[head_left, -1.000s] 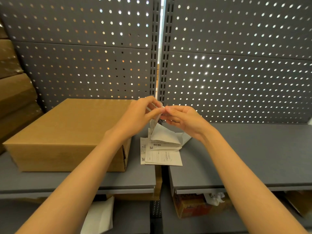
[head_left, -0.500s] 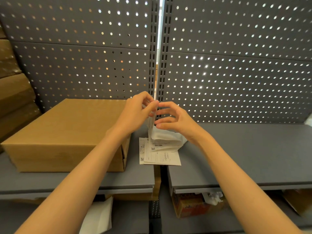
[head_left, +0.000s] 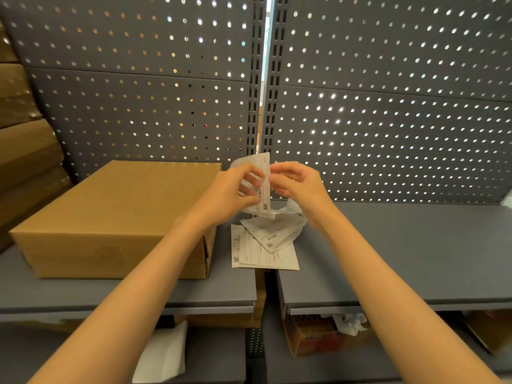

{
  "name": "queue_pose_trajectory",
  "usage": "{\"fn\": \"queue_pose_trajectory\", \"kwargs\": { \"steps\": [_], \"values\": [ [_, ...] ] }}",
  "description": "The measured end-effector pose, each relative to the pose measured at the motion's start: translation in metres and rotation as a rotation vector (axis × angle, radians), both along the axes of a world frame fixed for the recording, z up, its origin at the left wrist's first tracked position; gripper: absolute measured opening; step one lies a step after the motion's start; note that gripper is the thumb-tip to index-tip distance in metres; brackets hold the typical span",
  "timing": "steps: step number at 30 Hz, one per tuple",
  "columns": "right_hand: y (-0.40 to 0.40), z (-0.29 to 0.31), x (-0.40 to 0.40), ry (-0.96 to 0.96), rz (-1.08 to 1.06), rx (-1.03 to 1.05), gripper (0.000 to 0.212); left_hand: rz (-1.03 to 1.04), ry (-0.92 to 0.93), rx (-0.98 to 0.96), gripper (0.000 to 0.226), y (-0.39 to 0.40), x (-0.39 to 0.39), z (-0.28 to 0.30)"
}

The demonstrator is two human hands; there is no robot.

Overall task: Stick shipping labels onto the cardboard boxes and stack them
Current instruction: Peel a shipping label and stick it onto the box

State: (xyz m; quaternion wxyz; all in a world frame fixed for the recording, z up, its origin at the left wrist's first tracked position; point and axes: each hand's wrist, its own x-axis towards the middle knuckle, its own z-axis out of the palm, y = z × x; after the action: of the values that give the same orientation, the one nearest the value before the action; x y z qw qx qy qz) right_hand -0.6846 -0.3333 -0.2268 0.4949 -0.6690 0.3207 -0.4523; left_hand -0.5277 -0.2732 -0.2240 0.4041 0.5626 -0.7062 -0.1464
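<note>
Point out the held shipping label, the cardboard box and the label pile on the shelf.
held shipping label (head_left: 264, 173): head view, upper printed strip between the hands.
cardboard box (head_left: 124, 206): head view, middle of its top face.
label pile (head_left: 266, 253): head view, bottom sheet's printed face.

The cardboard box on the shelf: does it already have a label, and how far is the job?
Done: nothing visible; the cardboard box top shows no label. In hand: the left hand and right hand hold one shipping label upright, apparently peeling its backing. Left: stick it on, then stack the box; more labels lie on the shelf beside it.
</note>
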Motion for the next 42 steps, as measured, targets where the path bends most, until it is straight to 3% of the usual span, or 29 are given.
{"fn": "queue_pose_trajectory", "kwargs": {
  "steps": [3, 7, 14, 18, 25, 34, 42],
  "values": [
    [0.003, 0.002, -0.001, 0.015, 0.080, 0.058, 0.022, 0.028, 0.004, -0.036, 0.038, 0.001, -0.003, 0.001],
    [0.010, -0.001, -0.004, 0.071, 0.242, 0.049, 0.056, 0.084, 0.056, -0.087, 0.034, 0.000, -0.001, 0.002],
    [0.020, -0.010, 0.006, 0.258, 0.142, -0.244, 0.091, 0.067, 0.140, -0.036, 0.043, -0.003, -0.001, -0.001],
    [0.024, -0.016, 0.011, 0.347, 0.075, -0.364, 0.097, 0.057, 0.185, -0.032, 0.043, -0.004, -0.002, 0.001],
    [0.019, -0.025, 0.013, 0.297, -0.006, -0.367, 0.081, 0.049, 0.181, 0.016, 0.044, -0.003, 0.001, -0.004],
    [0.011, -0.026, 0.004, 0.219, -0.045, -0.262, 0.017, 0.033, 0.046, 0.022, 0.030, 0.000, 0.002, -0.002],
    [0.008, -0.024, 0.003, 0.247, 0.023, -0.264, 0.015, 0.071, -0.025, 0.007, 0.007, -0.002, 0.001, -0.005]
  ]
}}
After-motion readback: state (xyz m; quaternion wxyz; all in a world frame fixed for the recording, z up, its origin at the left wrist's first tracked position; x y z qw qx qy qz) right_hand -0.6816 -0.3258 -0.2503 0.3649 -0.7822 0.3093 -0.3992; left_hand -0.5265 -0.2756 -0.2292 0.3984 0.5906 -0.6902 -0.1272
